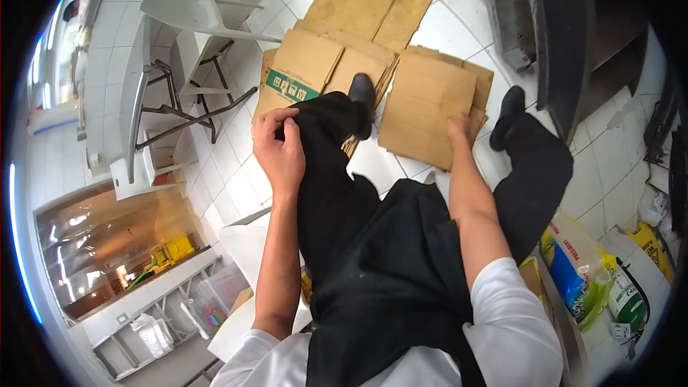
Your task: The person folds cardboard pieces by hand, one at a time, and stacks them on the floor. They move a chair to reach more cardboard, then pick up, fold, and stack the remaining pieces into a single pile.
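Note:
My left hand (279, 150) is raised beside my bent knee, with its fingers curled together at the black trouser cloth (326, 118). Whatever it may hold is hidden or too small to name. Lower down, my right hand (458, 127) grips the near right part of a flattened cardboard piece (423, 100), which lies on more cardboard between my shoes. A second pile of flattened cardboard (304, 54), with a green printed strip, lies by my left shoe (362, 93). Beyond it are more brown sheets (358, 0) on the floor.
White chairs (183, 11) and a folding frame with dark legs (168, 107) stand at the left. A dark piece of furniture (566, 36) is at the upper right. Plastic bags (577, 272) and a green-and-white container (627, 304) sit at the lower right, on white tiles.

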### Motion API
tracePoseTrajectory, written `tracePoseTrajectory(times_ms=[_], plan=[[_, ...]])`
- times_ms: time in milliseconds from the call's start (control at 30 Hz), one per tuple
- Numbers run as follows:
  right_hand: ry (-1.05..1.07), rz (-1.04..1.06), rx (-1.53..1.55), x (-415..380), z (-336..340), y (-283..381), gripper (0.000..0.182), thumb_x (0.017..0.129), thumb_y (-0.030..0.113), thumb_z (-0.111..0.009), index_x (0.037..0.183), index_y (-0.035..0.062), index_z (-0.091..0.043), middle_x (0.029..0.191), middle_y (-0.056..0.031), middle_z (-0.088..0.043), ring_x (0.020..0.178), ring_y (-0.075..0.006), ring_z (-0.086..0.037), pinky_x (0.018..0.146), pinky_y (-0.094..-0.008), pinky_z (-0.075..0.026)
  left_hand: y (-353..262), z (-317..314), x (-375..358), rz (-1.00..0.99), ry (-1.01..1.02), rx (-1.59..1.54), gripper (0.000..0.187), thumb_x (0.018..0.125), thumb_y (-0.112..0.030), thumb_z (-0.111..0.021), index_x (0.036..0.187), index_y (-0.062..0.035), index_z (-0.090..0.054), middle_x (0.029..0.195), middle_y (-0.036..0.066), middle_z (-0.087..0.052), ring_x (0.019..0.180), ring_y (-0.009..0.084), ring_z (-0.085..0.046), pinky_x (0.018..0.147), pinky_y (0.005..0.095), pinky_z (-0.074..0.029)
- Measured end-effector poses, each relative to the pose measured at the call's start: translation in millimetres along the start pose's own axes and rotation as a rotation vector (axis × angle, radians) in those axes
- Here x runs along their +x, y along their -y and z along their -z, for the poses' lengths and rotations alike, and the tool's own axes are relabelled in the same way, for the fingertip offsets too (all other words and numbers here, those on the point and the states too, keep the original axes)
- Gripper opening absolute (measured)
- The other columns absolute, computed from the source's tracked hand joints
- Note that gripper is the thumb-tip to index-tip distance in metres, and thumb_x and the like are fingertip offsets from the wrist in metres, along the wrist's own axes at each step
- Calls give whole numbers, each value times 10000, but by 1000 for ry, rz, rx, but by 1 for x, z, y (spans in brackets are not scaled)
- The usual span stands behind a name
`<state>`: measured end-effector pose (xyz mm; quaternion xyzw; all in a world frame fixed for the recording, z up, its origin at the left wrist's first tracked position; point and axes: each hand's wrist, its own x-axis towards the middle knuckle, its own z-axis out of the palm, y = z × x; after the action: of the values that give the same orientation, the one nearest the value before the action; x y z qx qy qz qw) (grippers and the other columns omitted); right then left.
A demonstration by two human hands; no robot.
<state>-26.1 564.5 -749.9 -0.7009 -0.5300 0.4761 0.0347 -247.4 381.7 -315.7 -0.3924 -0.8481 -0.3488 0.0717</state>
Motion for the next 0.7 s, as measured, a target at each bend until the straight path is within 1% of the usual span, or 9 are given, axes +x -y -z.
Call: tracePoseTrajectory(times_ms=[100, 167, 300, 367, 433, 500, 533, 633, 700], plan=[[-27, 138, 36, -9, 18, 49, 683, 859, 273, -669, 1477, 30, -509, 1458, -222, -562, 1357, -346, -537, 1141, -414, -416, -43, 35, -2, -13, -26, -89, 116, 875, 4, -618, 923, -33, -717, 940, 94, -696, 888, 260, -602, 847, 359, -458], [1, 223, 124, -25, 28, 68, 641, 855, 276, -640, 1442, 34, -554, 1456, -229, -559, 1354, -353, -538, 1147, -436, -412, -55, 49, -7, -183, -74, -101, 128, 864, 12, -624, 938, -34, -718, 957, 103, -705, 920, 268, -613, 869, 364, -460], [87, 466, 68, -54, 34, 81, 478, 924, 220, -664, 1347, -3, -640, 1268, -193, -699, 1184, -288, -662, 1020, -356, -495, -18, 37, -17, -143, -136, -202, 144, 850, 10, -621, 948, -35, -718, 932, 118, -707, 937, 309, -644, 889, 396, -469], [137, 632, -21, -21, 13, 44, 399, 963, 174, -642, 1316, -12, -656, 1114, -127, -738, 986, -209, -697, 885, -316, -537, 15, 15, -22, -54, -157, -242, 161, 841, 12, -614, 955, -30, -720, 919, 123, -700, 875, 308, -648, 851, 393, -496], [170, 681, -47, -45, 21, 47, 345, 982, 139, -618, 1283, -21, -670, 979, -75, -723, 849, -137, -659, 764, -287, -534, 46, -15, -24, 261, -85, -454, 138, 887, -27, -611, 972, -16, -720, 917, 112, -712, 834, 244, -667, 786, 353, -524], [321, 582, -116, -103, 60, 78, 369, 971, 135, -598, 1302, -20, -657, 1138, -183, -735, 1071, -251, -702, 928, -331, -526, 63, -27, -5, 428, -108, -786, 138, 935, -63, -603, 996, -8, -714, 939, 91, -715, 854, 199, -668, 781, 326, -530], [334, 556, -167, -134, 83, 100, 352, 977, 113, -588, 1296, -21, -658, 1100, -162, -735, 1036, -209, -697, 897, -305, -524, 76, -33, -2, 545, -96, -1104, 155, 983, -98, -594, 1020, -1, -709, 961, 70, -719, 875, 154, -669, 777, 299, -536], [318, 546, -228, -209, 144, 171, 324, 1003, 97, -586, 1297, -21, -651, 1084, -114, -720, 930, -142, -681, 834, -267, -519, 131, -62, -9, 652, 55, -1267, 179, 1014, -120, -575, 1072, -11, -704, 989, 56, -721, 891, 142, -667, 810, 284, -544], [308, 650, -148, -250, 180, 219, 315, 1030, 112, -582, 1315, -10, -637, 1154, -110, -704, 943, -152, -668, 866, -282, -520, 200, -125, -51, 763, 194, -987, 201, 997, -161, -603, 1121, -33, -697, 1014, 65, -711, 896, 159, -665, 804, 304, -546]])
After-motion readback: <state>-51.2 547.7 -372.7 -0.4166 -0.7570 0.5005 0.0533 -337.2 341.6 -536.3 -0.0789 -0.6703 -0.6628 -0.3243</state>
